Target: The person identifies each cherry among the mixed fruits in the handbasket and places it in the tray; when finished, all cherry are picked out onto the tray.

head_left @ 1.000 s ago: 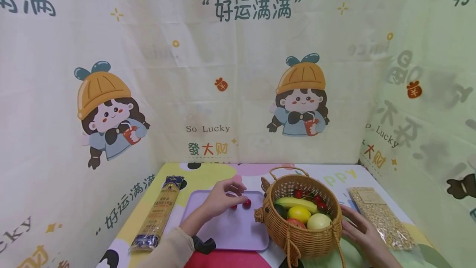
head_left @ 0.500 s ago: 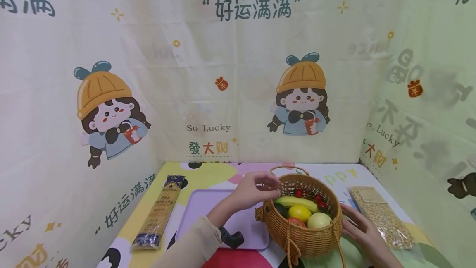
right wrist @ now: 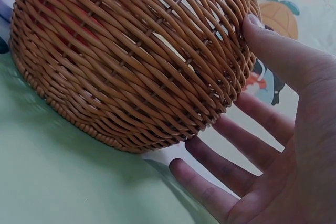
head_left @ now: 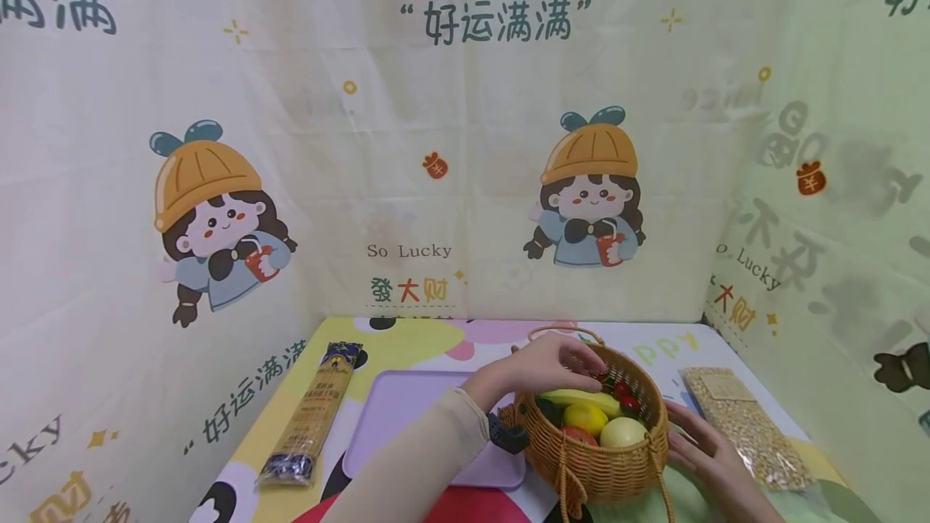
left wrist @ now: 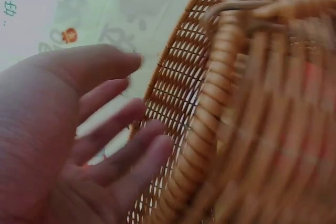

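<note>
Tan woven wicker basket [head_left: 613,472] stands on the tabletop, just R of a flat lilac tray [head_left: 407,418]. In it: long yellow-green banana [head_left: 565,399], bright yellow lemon-like fruit [head_left: 585,419], pale round fruit [head_left: 623,432], small dark-red cherries [head_left: 629,405] toward the back R. L hand [head_left: 548,366] over the basket's mouth, fingers loosely bent; can't tell if the tips pinch anything. R hand [head_left: 701,446] at the outer R wall, fingers spread, thumb touching the weave (bracing it, I'd guess).

Step, by my read: placing or arranging fruit by the cherries. Next move prob. calls for a low, gentle touch w/o knocking the rim, R hand as brace.

Further out: long clear spaghetti packet w/ blue ends [head_left: 312,418], far L; clear bag of pale kernels [head_left: 744,426], R.
</note>
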`<state>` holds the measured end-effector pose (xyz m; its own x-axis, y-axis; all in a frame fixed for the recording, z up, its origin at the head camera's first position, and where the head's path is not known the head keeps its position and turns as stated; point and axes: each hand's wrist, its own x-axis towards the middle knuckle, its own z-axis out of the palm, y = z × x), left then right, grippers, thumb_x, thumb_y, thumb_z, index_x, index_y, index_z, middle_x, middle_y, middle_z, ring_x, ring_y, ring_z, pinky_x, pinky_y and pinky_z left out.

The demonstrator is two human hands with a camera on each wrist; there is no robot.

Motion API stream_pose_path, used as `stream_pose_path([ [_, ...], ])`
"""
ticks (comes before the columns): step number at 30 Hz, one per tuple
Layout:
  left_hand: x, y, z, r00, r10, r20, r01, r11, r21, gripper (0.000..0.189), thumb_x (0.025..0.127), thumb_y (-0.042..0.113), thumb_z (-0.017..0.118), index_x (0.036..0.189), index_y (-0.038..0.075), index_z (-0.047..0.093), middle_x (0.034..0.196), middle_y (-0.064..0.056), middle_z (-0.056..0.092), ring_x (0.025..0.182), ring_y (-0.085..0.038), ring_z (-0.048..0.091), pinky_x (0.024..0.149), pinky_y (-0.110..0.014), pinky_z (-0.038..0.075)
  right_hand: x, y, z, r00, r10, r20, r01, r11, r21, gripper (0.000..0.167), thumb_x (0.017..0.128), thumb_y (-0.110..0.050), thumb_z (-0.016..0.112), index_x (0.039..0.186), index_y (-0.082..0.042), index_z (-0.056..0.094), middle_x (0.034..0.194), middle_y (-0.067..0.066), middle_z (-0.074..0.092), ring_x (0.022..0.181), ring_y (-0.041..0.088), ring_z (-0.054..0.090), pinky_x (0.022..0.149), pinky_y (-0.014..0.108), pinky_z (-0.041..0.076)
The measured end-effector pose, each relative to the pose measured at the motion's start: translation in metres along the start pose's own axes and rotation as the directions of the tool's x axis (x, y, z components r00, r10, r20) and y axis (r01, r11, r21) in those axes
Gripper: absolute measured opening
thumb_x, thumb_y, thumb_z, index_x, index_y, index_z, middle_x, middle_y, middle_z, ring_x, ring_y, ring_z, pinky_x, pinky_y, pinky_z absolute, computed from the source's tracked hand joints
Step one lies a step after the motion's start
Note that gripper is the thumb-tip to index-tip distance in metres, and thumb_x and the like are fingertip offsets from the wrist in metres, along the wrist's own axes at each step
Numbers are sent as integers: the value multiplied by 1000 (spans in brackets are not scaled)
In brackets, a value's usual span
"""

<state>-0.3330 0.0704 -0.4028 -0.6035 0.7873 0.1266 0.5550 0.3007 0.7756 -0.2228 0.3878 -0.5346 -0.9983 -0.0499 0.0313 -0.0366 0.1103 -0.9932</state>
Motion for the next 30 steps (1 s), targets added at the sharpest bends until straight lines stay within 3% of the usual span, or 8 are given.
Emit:
stream_pose_path([
  [3,14,2,2,995,-40,94,39,999,6,30,101,32,83,130,23,81,126,7,80,105,3,71,94,-19,59,1,2,-2,1000,-1,8,1,1000,11,51,119,-24,52,168,-11,44,133,-35,64,121,-6,68,98,29,64],
  [6,27,3,5,981,-94,167,109,990,-85,33,102,25,82,134,16,80,131,2,80,104,2,73,96,-27,64,1,2,-5,1000,-8,14,7,1000,22,47,119,-23,51,166,-16,47,134,-34,64,122,-6,68,98,29,64],
  [9,38,3,10,964,-139,226,184,964,-192,35,103,17,81,137,9,77,132,-1,79,103,-3,77,97,-36,67,1,2,-6,999,-17,28,16,999,33,44,120,-22,50,163,-20,49,135,-33,65,123,-6,68,99,29,64],
  [16,55,-2,27,948,-173,266,253,918,-306,33,103,11,79,136,7,77,117,8,82,107,-13,81,99,-37,66,2,1,-8,997,-47,69,44,998,35,45,120,-20,47,165,-18,47,140,-32,64,127,-5,67,100,27,63],
  [25,65,-11,31,925,-228,305,319,902,-291,35,106,11,75,140,10,76,124,7,81,114,-16,79,100,-37,66,8,-2,-9,998,-22,60,21,1000,22,53,120,-23,49,170,-8,41,139,-32,64,126,-5,67,100,27,63],
  [28,70,-10,33,912,-228,342,325,910,-258,37,106,12,75,143,11,75,130,6,80,113,-13,79,100,-35,65,9,-3,-11,997,-15,72,13,1000,19,54,120,-24,49,171,-8,39,140,-32,63,127,-6,66,101,27,62],
  [30,73,-7,35,905,-215,366,304,931,-204,38,107,13,74,144,12,74,131,8,79,110,-7,77,99,-30,64,9,-4,-12,997,-10,76,9,1000,17,53,120,-24,48,170,-9,39,140,-32,63,127,-6,66,101,28,62],
])
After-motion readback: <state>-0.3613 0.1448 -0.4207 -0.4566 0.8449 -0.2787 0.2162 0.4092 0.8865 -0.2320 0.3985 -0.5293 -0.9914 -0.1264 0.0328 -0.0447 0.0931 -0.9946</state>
